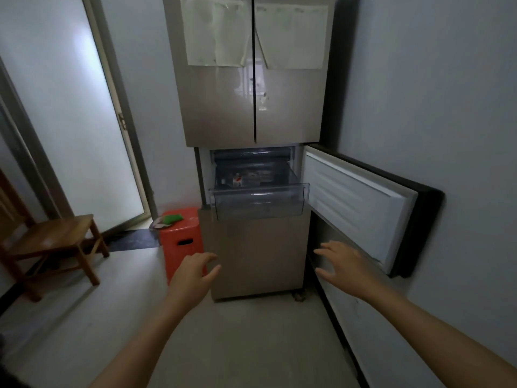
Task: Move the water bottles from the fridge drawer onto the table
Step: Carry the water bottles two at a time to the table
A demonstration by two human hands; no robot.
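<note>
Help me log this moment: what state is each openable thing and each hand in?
Clear plastic fridge drawer: pulled out.
White-lined lower fridge door: swung open.
Beige upper fridge doors: shut.
Left hand: relaxed, holding nothing.
Right hand: open, holding nothing.

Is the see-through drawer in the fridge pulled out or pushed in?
Pulled out. The clear drawer juts forward past the front of the fridge, and the door beside it is swung wide open.
</note>
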